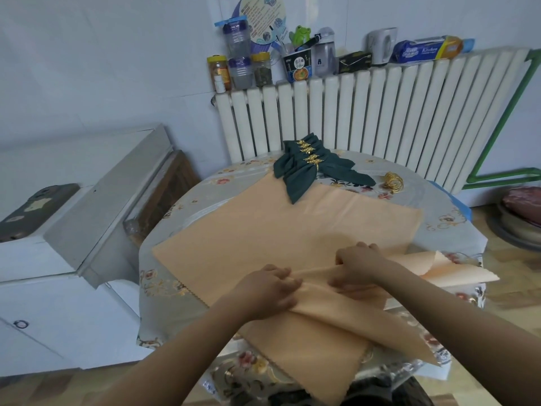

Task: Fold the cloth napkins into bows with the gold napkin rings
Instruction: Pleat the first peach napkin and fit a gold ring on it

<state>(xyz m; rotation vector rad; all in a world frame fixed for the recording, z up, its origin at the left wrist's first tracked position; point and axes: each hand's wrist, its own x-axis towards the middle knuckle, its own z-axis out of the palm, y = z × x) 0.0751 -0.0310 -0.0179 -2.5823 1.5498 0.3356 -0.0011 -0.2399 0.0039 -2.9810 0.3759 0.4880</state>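
- Watching the head cam here: the peach napkin (263,230) is spread across most of the bench (456,230), from the left edge toward the right, with its near part bunched into a ridge close to the near edge.
- Left hand (269,291) has its fingers curled round that ridge, gripping the fabric near the middle of the near edge.
- Right hand (358,265) pinches the same ridge just beside the left one, a bit further in and to the right. Both hands are holding cloth, neither is slack.
- To the right of the right hand, a loose corner of the peach napkin sticks out past the bench's right edge.
- More peach fabric drapes over the near edge toward me.
- At the far edge sit the green bows (316,168), a small pile already cinched with gold rings (310,155), the front one overlapping the far edge of the peach napkin.
- Spare rings (393,181) lie in a little heap near the far-right edge, just beside the green pile but not touching it as far as I can tell.
- Behind the bench there's a radiator (380,112) with jars (240,65) lined up on top.
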